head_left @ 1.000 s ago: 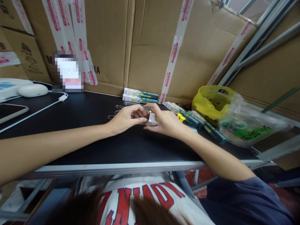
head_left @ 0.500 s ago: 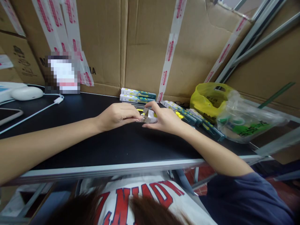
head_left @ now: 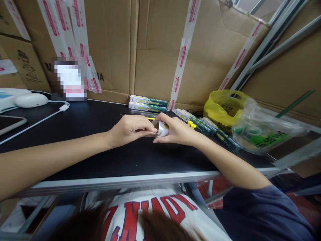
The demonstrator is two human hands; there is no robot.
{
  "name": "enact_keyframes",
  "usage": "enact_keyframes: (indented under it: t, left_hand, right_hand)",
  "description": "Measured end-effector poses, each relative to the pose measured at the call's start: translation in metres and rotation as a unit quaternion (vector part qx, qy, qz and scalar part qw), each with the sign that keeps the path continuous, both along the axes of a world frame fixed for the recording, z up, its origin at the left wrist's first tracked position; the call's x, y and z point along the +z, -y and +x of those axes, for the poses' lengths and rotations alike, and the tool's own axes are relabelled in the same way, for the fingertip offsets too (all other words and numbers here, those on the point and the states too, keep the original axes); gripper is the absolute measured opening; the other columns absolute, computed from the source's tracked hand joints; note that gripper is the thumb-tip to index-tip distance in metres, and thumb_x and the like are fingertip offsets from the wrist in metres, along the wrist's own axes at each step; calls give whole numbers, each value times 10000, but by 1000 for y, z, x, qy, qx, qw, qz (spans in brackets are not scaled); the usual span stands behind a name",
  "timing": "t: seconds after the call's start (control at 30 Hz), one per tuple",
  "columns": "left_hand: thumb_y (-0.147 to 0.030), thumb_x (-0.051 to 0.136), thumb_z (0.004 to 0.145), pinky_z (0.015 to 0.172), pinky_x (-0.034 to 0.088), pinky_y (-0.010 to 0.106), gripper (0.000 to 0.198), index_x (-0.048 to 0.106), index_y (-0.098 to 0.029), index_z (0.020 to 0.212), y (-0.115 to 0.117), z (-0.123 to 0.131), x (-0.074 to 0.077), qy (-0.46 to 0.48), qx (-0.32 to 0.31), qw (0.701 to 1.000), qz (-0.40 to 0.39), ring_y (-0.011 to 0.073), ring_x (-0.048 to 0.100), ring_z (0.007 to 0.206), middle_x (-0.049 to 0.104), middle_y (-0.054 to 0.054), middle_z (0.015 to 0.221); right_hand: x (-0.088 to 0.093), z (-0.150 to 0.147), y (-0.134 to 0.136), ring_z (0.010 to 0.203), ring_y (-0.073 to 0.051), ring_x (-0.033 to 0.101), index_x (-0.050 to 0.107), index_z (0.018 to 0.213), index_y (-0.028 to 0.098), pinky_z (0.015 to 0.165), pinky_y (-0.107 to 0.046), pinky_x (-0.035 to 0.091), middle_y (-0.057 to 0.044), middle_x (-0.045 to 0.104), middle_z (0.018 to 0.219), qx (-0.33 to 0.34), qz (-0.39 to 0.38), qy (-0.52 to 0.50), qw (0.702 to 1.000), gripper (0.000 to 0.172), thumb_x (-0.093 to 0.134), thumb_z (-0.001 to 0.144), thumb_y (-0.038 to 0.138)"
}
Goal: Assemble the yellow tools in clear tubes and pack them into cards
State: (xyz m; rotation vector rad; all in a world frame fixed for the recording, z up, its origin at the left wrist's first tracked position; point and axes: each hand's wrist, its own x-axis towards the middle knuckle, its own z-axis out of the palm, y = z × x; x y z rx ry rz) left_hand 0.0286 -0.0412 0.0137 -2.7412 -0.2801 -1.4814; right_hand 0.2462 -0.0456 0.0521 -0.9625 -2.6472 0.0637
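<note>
My right hand [head_left: 177, 130] is wrapped round a small white cardboard box [head_left: 163, 130], whose end with a barcode faces me. My left hand [head_left: 131, 130] is closed in a pinch right at the box's left end. A thin sliver shows at its fingertips, too small to name. Just behind the hands lie a thin yellow strip [head_left: 150, 118] and a clear plastic piece [head_left: 140, 113], both partly hidden. Two long white and green boxes [head_left: 147, 106] lie further back. Beside my right wrist is a small yellow plastic piece [head_left: 192, 124].
More long boxes [head_left: 195, 119] lie to the right, near a yellow plastic bag [head_left: 220, 108] and a clear bag [head_left: 263, 135]. On the left are a phone [head_left: 12, 124], a white cable [head_left: 42, 120] and a white rounded case [head_left: 31, 100]. Large cardboard cartons [head_left: 155, 50] stand behind the black table [head_left: 100, 164].
My left hand has moved slightly right and nearer the box. The box has turned so its barcoded end shows, and its opened end is less visible.
</note>
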Motion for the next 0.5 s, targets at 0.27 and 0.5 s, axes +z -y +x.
enact_keyframes:
  t: [0.27, 0.5]
  left_hand:
    - [-242, 642, 856, 652, 512, 196, 127, 718, -145, 827, -4, 1, -2, 10, 7, 998, -61, 118, 662, 699, 720, 44, 761]
    - [-283, 553, 914, 739, 510, 227, 188, 694, -159, 918, -17, -14, -3, -90, 24, 988, 121, 135, 650, 780, 715, 72, 855]
  right_hand:
    - [-4, -1, 0, 732, -177, 594, 495, 1072, 201, 611, -226, 351, -18, 633, 847, 4, -2, 15, 1000, 535, 747, 707, 501]
    - [0, -1, 2, 703, -161, 572, 472, 1032, 200, 593, -226, 347, -9, 633, 851, 20, 0, -17, 1000, 503, 733, 724, 501]
